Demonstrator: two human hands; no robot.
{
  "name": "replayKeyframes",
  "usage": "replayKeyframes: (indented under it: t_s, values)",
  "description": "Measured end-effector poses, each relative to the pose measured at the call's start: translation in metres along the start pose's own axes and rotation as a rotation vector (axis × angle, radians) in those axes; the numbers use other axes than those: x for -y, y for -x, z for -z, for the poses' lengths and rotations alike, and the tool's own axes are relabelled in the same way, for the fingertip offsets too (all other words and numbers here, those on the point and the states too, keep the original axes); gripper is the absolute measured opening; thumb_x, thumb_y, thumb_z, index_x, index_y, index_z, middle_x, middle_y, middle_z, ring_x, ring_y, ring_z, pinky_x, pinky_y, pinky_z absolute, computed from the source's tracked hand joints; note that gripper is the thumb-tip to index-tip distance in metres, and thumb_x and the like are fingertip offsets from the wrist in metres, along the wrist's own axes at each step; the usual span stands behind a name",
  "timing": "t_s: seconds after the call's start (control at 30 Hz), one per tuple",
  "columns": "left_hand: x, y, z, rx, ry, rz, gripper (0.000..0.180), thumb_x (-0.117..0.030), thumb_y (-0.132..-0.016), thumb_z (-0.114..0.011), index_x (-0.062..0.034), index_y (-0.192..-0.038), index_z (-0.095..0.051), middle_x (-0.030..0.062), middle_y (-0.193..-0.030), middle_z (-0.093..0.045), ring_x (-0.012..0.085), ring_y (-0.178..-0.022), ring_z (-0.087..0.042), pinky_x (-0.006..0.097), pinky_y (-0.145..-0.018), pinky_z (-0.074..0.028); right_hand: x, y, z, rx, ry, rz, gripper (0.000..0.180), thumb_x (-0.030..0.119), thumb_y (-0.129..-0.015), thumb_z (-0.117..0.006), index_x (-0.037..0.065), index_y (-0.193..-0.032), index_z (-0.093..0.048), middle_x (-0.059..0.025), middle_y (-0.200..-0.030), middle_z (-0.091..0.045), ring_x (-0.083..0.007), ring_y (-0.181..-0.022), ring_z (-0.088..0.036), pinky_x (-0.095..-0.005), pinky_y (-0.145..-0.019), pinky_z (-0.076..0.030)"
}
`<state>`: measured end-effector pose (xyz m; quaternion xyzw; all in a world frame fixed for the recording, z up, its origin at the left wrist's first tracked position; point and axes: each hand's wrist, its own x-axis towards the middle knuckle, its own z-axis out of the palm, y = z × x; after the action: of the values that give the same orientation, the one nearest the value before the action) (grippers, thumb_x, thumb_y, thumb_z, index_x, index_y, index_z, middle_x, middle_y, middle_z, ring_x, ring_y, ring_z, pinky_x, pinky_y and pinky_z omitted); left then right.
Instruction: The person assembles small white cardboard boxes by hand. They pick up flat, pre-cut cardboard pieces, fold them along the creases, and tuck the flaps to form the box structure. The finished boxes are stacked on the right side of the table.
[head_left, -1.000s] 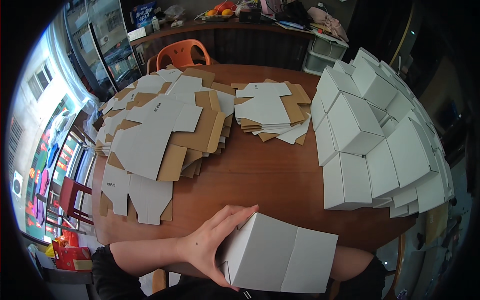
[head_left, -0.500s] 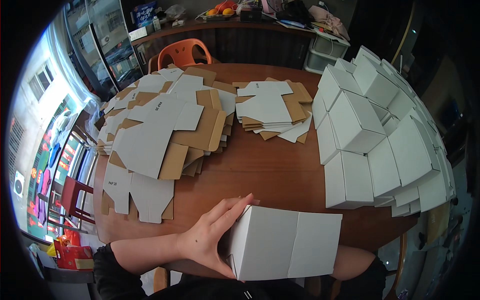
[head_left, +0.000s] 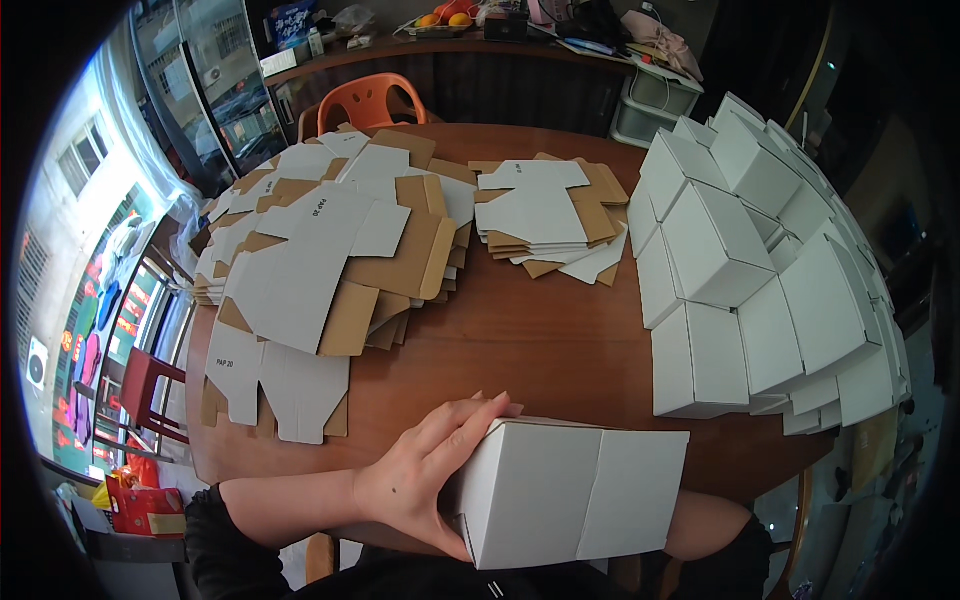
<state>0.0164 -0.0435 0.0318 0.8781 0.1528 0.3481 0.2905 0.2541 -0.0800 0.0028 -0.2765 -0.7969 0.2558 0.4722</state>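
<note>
A white cardboard box (head_left: 540,495) is held at the near edge of the table, in front of my body. My left hand (head_left: 425,470) grips its left end, fingers over the upper corner and thumb at the lower one. A flap or panel with a crease (head_left: 635,495) extends on the box's right side. My right forearm (head_left: 708,525) goes in behind the box, which hides my right hand and its fingers.
Flat white-and-brown carton blanks (head_left: 310,240) lie piled on the table's left, with a smaller stack (head_left: 540,215) at far centre. Folded white boxes (head_left: 715,240) are stacked high on the right. An orange chair (head_left: 370,100) stands beyond the brown table (head_left: 500,350).
The box has tilted slightly and shifted a little lower, showing a thin strip of its far upper side. My left hand keeps its grip.
</note>
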Motion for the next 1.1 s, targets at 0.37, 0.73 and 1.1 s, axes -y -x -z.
replayKeyframes:
  t_s: [0.37,0.73,1.1]
  values:
    - [0.006,0.006,-0.006,-0.008,0.033,0.003,0.130,-0.047,-0.059,-0.090,0.0095,-0.153,-0.020,0.0270,-0.140,-0.046,0.0384,-0.122,-0.052,0.045,-0.098,-0.051,0.000,0.001,-0.001,0.015,-0.013,-0.003,0.047,0.007,-0.086,-0.062,0.003,-0.133,-0.054,-0.0213,-0.136,-0.054,-0.0379,-0.126,-0.053,-0.0447,-0.105,-0.042]
    - [0.006,0.008,-0.004,0.009,0.078,-0.021,0.130,-0.047,-0.060,-0.091,0.0080,-0.153,-0.020,0.0273,-0.142,-0.045,0.0396,-0.125,-0.051,0.044,-0.098,-0.050,0.000,0.001,0.001,0.027,-0.017,-0.003,0.049,0.005,-0.085,-0.062,0.003,-0.133,-0.054,-0.0217,-0.136,-0.053,-0.0380,-0.127,-0.053,-0.0442,-0.105,-0.042]
    - [0.034,0.015,-0.002,-0.127,0.511,0.162,0.142,-0.048,-0.064,-0.092,0.0036,-0.158,0.001,0.0186,-0.156,-0.028,0.0294,-0.144,-0.034,0.042,-0.116,-0.028,-0.006,0.001,0.012,0.114,-0.091,-0.011,0.051,0.004,-0.084,-0.063,0.003,-0.134,-0.054,-0.0220,-0.137,-0.053,-0.0381,-0.127,-0.053,-0.0438,-0.104,-0.042]
